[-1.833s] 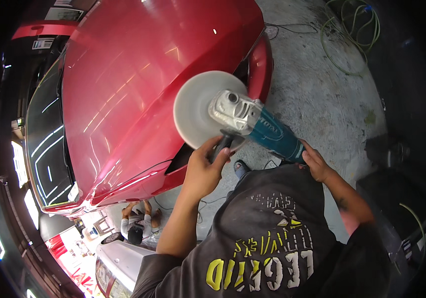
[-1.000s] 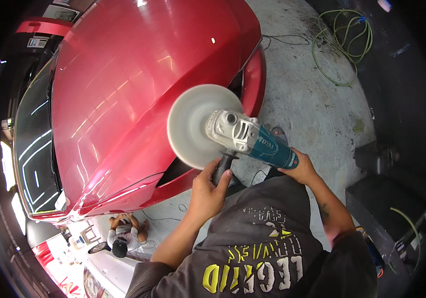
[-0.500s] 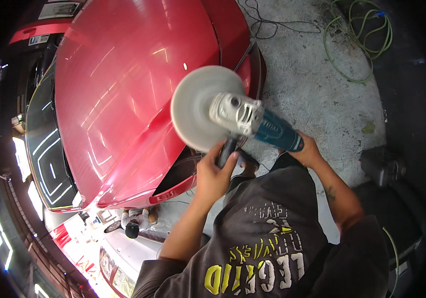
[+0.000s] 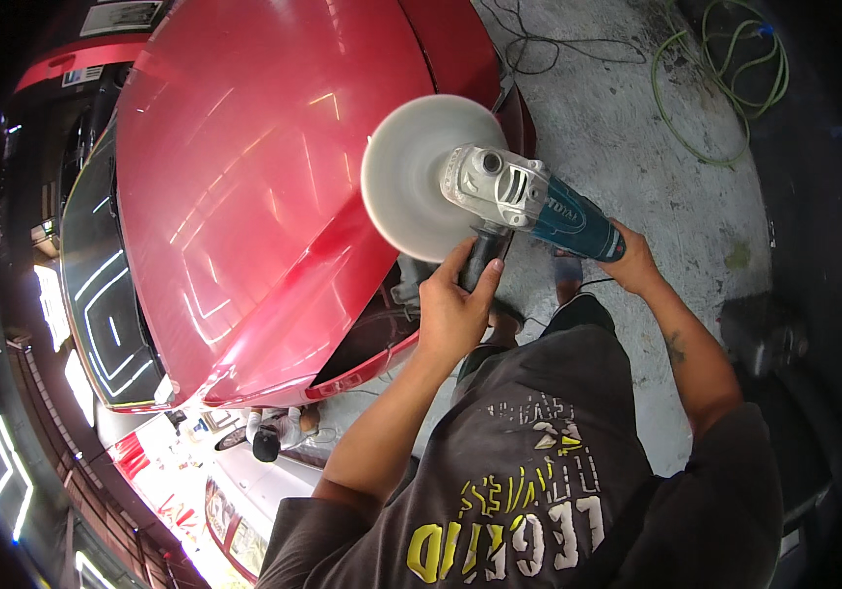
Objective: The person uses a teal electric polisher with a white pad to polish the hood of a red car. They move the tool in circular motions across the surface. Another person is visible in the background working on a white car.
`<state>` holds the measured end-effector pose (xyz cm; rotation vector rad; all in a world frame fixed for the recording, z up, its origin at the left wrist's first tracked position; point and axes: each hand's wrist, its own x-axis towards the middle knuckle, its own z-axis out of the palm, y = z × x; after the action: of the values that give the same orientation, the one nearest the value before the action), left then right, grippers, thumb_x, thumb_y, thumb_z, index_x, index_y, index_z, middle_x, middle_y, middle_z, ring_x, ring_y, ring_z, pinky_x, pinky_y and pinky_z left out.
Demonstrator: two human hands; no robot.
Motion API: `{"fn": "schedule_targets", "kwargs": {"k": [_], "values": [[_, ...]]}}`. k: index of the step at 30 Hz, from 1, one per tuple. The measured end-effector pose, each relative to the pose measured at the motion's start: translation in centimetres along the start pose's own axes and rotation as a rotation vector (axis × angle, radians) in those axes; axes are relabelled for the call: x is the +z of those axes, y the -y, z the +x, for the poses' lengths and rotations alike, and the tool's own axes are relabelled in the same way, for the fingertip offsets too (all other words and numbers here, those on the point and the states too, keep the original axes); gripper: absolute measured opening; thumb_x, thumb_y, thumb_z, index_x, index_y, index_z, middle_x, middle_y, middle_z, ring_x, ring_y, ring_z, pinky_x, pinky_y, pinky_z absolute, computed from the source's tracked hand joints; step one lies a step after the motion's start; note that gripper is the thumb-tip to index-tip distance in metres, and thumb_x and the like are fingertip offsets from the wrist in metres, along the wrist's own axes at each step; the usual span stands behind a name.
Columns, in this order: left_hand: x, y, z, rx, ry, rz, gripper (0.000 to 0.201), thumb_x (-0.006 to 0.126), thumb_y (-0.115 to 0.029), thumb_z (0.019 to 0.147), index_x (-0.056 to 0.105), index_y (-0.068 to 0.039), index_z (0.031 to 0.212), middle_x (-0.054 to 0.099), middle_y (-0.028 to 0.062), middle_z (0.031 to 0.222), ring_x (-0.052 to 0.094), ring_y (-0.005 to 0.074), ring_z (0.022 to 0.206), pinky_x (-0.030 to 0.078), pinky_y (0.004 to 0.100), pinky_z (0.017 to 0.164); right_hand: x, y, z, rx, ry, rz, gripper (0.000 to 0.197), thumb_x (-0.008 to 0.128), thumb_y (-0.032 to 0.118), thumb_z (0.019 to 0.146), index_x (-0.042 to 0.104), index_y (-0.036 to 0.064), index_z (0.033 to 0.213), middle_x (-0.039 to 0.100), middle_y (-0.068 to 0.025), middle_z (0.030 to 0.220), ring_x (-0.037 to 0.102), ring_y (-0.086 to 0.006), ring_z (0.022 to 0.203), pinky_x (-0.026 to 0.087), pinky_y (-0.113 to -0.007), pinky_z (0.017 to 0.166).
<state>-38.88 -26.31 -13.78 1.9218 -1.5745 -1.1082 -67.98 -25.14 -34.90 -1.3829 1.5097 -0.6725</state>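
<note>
Plainly, both bare hands hold a teal-and-silver power polisher (image 4: 514, 191) over the front corner of a glossy red car bonnet (image 4: 244, 196); the left hand (image 4: 453, 309) has its fingers clamped round the black cylindrical side handle (image 4: 483, 257), thumb lying along the near side; the right hand (image 4: 635, 257) is closed on the rear end of the teal plastic body (image 4: 568, 218), though most of its fingers are hidden beneath. The polisher slants across the view, its large, round, off-white pad (image 4: 421, 177) to the left and its tail to the lower right; the pad covers part of the bonnet's front edge from this viewpoint, and whether it touches the paint cannot be told.

Below the pad, a dark opening (image 4: 367, 324) shows in the car's front; at the far left lies the dark glass windscreen (image 4: 112, 304), streaked with white light reflections; the bonnet carries similar bright lines. Rightward, a thin black cable (image 4: 578, 42) and a coiled green hose (image 4: 666, 118) lie on the stained grey concrete floor (image 4: 637, 157); at the lower left, a co-worker in a pale top (image 4: 284, 432) is down low near a silver-white car (image 4: 259, 481), well apart from the polisher.
</note>
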Motion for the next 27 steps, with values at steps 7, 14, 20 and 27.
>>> {"fn": "schedule_targets", "kwargs": {"k": [7, 14, 20, 27], "values": [[-0.2, 1.2, -2.2, -0.045, -0.025, 0.014, 0.047, 0.077, -0.022, 0.098, 0.066, 0.008, 0.132, 0.078, 0.0177, 0.097, 0.07, 0.0136, 0.087, 0.056, 0.0306, 0.084, -0.4, 1.8, -1.7, 0.069, 0.082, -0.056, 0.063, 0.088, 0.023, 0.076, 0.067, 0.0071, 0.133, 0.077, -0.023, 0.113, 0.075, -0.0391, 0.109, 0.059, -0.043, 0.092], [-2.4, 6.0, -8.5, -0.199, -0.02, -0.042, 0.046, 0.075, -0.023, 0.101, 0.063, 0.005, 0.136, 0.07, 0.0055, 0.086, 0.056, 0.0066, 0.062, 0.045, 0.0243, 0.056, 3.0, 1.7, -6.4, 0.063, 0.192, -0.085, 0.067, 0.087, 0.022, 0.073, 0.066, 0.0125, 0.135, 0.077, -0.0222, 0.109, 0.074, -0.0414, 0.106, 0.058, -0.045, 0.094], [-4.8, 7.4, -15.2, -0.457, -0.151, -0.215, 0.053, 0.075, -0.025, 0.102, 0.06, 0.008, 0.14, 0.068, 0.006, 0.084, 0.059, 0.008, 0.063, 0.045, 0.0251, 0.053, 4.6, 6.3, -7.4, -0.017, 0.345, -0.125, 0.06, 0.083, 0.027, 0.074, 0.068, 0.0238, 0.133, 0.077, -0.018, 0.107, 0.073, -0.0403, 0.101, 0.058, -0.049, 0.089], [-1.3, 7.5, -9.2, -0.188, -0.147, -0.11, 0.043, 0.075, -0.021, 0.101, 0.067, 0.01, 0.13, 0.075, 0.0096, 0.097, 0.064, 0.0116, 0.084, 0.053, 0.0279, 0.078, 4.0, 2.1, -4.4, 0.016, 0.194, -0.049, 0.063, 0.086, 0.023, 0.074, 0.068, 0.0166, 0.134, 0.076, -0.0198, 0.113, 0.073, -0.0392, 0.108, 0.058, -0.045, 0.094]]}}
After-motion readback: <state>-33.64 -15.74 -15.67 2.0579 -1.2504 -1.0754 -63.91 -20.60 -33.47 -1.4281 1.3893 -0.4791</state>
